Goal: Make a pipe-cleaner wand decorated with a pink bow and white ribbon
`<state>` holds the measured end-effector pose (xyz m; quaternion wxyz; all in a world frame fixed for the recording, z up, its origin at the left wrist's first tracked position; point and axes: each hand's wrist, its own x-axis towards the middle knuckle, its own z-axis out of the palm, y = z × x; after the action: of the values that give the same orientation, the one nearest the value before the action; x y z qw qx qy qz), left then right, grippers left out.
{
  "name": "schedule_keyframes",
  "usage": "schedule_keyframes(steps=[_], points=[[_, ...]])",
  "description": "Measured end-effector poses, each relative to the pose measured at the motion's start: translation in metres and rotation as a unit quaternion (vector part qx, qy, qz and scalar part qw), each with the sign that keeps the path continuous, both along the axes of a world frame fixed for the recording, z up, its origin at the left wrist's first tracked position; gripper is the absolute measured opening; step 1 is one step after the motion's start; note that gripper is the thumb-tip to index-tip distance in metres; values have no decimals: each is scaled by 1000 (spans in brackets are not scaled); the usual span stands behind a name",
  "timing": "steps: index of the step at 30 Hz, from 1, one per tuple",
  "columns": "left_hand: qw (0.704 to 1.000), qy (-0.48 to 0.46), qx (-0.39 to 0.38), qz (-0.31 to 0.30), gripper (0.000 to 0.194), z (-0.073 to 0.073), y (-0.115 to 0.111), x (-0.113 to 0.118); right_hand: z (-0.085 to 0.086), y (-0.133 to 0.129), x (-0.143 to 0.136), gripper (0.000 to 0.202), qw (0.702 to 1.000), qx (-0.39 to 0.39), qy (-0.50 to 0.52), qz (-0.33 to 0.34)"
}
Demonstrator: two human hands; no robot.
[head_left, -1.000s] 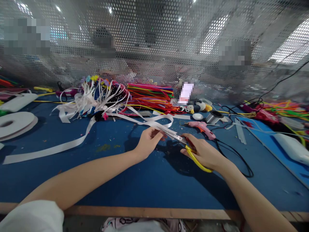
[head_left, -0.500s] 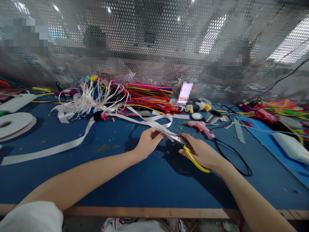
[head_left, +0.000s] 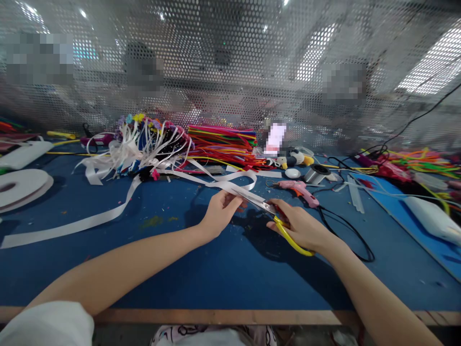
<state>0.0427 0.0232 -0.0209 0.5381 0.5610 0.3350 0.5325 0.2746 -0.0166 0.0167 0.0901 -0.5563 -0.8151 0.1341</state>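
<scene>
My left hand (head_left: 222, 214) pinches a white ribbon (head_left: 234, 186) near mid-table, its fingertips partly hidden by the scissor blades. Yellow-handled scissors (head_left: 293, 241) are gripped in my right hand (head_left: 297, 223), their blades pointing left along the ribbon to my left fingertips. Beyond the hands the ribbon curls in a loop. It runs back towards a bundle of white ribbons with small colourful flowers (head_left: 139, 144). Another ribbon tail (head_left: 75, 225) stretches over the blue table on the left.
A white spool (head_left: 23, 187) lies at the left. Colourful pipe cleaners (head_left: 223, 144) are piled at the back, near a lit phone (head_left: 275, 138). Right of my hands are a pink glue gun (head_left: 300, 191) with a black cord, a wire spool (head_left: 317, 174) and clear glue sticks (head_left: 356, 194).
The scissor blades have closed somewhat over the ribbon by my left fingertips. Both hands stay nearly in place, and the view has shifted very slightly.
</scene>
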Motion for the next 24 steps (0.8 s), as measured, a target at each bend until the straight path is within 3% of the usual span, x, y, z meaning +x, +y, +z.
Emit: schedule_keyframes(steps=[24], points=[[998, 52, 27, 5, 26, -7, 3, -1, 1, 0, 1, 57, 1000, -6, -4, 8]])
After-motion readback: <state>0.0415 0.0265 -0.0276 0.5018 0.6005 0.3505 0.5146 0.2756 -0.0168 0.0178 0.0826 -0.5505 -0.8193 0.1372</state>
